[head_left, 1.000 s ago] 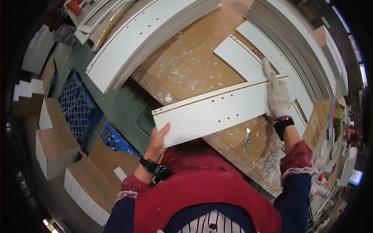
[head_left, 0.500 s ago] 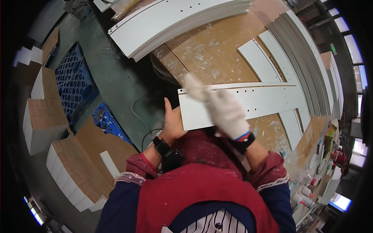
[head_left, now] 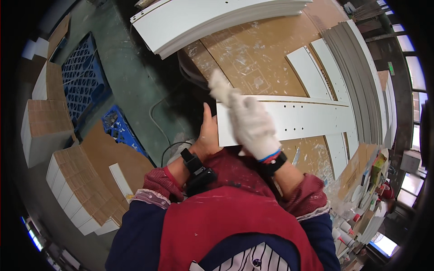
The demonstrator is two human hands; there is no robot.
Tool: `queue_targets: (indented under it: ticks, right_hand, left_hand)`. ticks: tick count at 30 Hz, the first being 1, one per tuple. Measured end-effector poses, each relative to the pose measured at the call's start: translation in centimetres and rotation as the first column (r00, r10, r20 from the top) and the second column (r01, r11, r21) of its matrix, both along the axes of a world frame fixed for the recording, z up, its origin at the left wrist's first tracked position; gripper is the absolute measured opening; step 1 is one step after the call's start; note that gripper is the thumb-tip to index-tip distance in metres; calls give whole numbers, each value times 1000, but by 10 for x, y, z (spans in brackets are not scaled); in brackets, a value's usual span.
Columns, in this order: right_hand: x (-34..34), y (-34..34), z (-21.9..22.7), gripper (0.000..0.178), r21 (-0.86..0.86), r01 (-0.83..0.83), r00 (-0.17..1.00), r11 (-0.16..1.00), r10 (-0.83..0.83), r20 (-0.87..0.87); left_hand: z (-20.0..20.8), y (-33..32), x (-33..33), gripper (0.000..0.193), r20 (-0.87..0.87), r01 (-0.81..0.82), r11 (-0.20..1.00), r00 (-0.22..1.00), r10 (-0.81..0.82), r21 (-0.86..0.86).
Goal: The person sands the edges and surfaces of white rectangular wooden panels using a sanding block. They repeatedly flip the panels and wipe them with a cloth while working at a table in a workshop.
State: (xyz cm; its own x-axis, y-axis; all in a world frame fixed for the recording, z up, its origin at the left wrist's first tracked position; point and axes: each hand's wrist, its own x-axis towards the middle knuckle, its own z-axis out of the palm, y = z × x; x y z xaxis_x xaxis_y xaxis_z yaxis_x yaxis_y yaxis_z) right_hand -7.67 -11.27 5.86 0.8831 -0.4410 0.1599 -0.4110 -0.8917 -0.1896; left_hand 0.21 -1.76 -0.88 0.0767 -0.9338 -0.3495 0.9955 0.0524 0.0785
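Note:
A long white board (head_left: 316,118) with a groove and small dark holes lies across the workbench, its left end jutting toward me. Bare and with its thumb pointing up, my left hand (head_left: 209,136) holds that end, its fingers mostly hidden beneath the board. Over the top face is my right hand (head_left: 254,121) in a white knit glove, closed and blurred by motion. A crumpled off-white cloth (head_left: 220,86) sticks out from it past the board's far edge. How the fingers grip the cloth is smeared.
Shorter white boards (head_left: 308,72) lie under the long one on the brown bench top (head_left: 253,49). White panels (head_left: 199,22) are stacked at the far side, and a grey-edged stack (head_left: 355,77) stands right. Glue bottles (head_left: 346,226) sit lower right. Blue pallets (head_left: 86,86) and bundled panels (head_left: 86,185) fill the left.
My right hand and the cloth have shifted left and away from me over the board. The left hand still holds the end. The whole view has turned slightly.

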Motion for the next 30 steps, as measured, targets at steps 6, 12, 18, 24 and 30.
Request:
queue_targets:
  ticks: [6, 12, 18, 24, 30]
  right_hand:
    - [1, 7, 16, 38, 237, -124, 987, 964, 145, -75]
    - [-106, -112, -27, 44, -194, 490, 871, 850, -488, 64]
    - [-69, -60, -8, 49, -206, 214, 974, 955, -193, 119]
    - [-30, 21, 3, 30, 127, -198, 980, 972, 194, 45]
    - [-91, -51, 19, 36, 125, 205, 977, 971, -196, -82]
  left_hand:
    - [-10, -4, 2, 84, 7, -79, 992, 997, 80, -101]
    - [4, -4, 3, 91, 24, 14, 989, 1000, -11, -150]
    - [-2, -8, -2, 85, 40, 34, 997, 999, -32, -68]
    - [-20, 5, 10, 69, 856, 143, 989, 515, -32, -49]
    - [-14, -4, 0, 50, 319, 103, 993, 941, -116, 58]
